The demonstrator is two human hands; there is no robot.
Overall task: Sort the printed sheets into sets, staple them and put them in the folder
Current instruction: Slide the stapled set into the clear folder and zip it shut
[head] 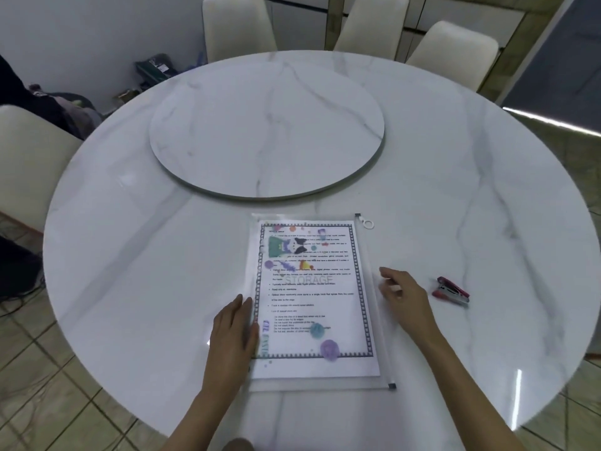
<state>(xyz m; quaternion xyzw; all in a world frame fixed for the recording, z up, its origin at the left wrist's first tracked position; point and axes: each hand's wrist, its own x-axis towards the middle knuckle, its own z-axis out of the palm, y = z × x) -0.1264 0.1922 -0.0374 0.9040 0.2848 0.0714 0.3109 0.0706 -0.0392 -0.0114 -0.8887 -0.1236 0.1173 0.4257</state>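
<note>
Left hand (232,333) is closest to the camera, lying flat with fingers straight and together, pressing on the left edge of the clear zip folder (312,384), which sits at the near edge of the table, pretty much dead centre in front of the person. Printed sheets (312,288) are already inside it, with the top page showing a "STORAGE" watermark and a decorative border. No way to tell from here whether they're stapled, since the frame is a bit soft. Right hand (403,294) is just beside the folder's right edge where the zip runs. Its fingers are loosely curled with nothing visible in them, and it's too blurry to say if it's actually touching the plastic. Red stapler (452,290) lies near it on the right, untouched. So this looks like the tail end of the job: filing done or nearly done. The zip pull with its ring (368,224) is up at the folder's far right corner, and it's hard to say if that means zipped or open. If open, the next move is probably holding the folder down with the left hand and running the slider along that edge. The surface is a round white marble-look table (130,255) with a matching lazy Susan (266,135) in the middle. Cream chairs (237,24) stand around the far edge, and the floor is tiled (48,402).
</note>
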